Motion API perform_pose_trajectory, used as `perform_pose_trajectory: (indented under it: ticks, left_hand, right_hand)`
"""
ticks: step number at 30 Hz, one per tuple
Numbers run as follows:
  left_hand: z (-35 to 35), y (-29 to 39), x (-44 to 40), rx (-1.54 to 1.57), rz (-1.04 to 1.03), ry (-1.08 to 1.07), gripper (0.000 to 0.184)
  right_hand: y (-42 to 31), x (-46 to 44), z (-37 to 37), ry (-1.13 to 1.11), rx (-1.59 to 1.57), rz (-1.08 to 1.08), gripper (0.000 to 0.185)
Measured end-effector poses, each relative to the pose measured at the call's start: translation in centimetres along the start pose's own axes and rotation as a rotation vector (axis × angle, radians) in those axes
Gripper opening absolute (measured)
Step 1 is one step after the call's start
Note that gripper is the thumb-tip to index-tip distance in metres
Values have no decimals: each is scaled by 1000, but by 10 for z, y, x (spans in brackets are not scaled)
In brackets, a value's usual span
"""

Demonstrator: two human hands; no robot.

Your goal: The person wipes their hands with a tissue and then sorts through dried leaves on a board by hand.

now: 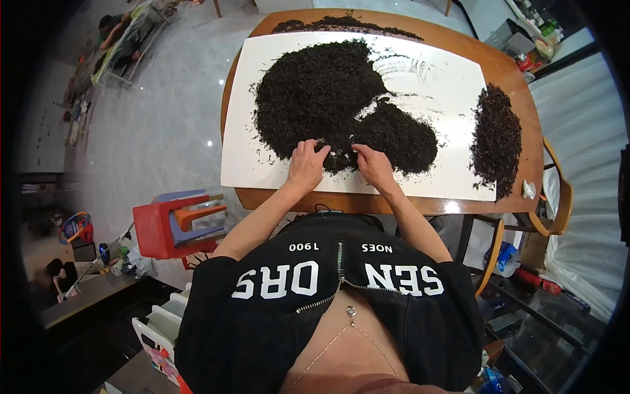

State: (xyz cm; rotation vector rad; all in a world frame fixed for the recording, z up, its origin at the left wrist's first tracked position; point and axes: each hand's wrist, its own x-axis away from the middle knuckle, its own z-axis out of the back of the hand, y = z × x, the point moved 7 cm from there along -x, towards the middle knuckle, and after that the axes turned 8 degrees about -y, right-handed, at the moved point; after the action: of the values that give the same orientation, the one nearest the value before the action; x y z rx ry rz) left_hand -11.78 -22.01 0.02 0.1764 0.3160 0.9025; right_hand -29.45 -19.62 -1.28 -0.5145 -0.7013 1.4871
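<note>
Dark, dry tea leaves lie in a big heap [308,92] on a white board [446,180]. A smaller heap [397,138] of the same leaves adjoins it on the right. My left hand [307,165] rests at the near edge of the big heap, fingers bent and apart, thumb toward the middle. Opposite it, my right hand [376,169] touches the near left side of the smaller heap, its fingers curled with the index finger and thumb close together. Between the hands is a thin patch of leaves [338,159]. Whatever the right fingertips pinch is too small to make out.
The board lies on a wooden table [230,118]. A coarser leaf pile [497,141] spans the board's right edge, and a strip of leaves [348,25] lies along the far side. Crumpled white tissue [529,190] sits at right. Red stool [154,230] and wooden chair [558,190] flank the table.
</note>
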Motion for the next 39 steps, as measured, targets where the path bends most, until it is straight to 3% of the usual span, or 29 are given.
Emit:
perform_pose_trajectory:
  ticks: [7,17,26,36,39]
  left_hand:
    - [-1,-12,1,0,117,-35,42]
    - [4,-1,7,66,-29,-6,34]
    - [10,-17,15,150,62,16,32]
    - [2,-3,19,129,26,-113,41]
    - [10,-3,21,184,9,-20,39]
  right_hand:
    - [-6,-4,-4,-80,106,41,27]
    - [-10,3,-3,-100,194,96,24]
    - [-6,11,2,120,173,139,20]
    - [-30,15,-30,71,363,380,19]
    - [-23,12,-26,121,419,336,16]
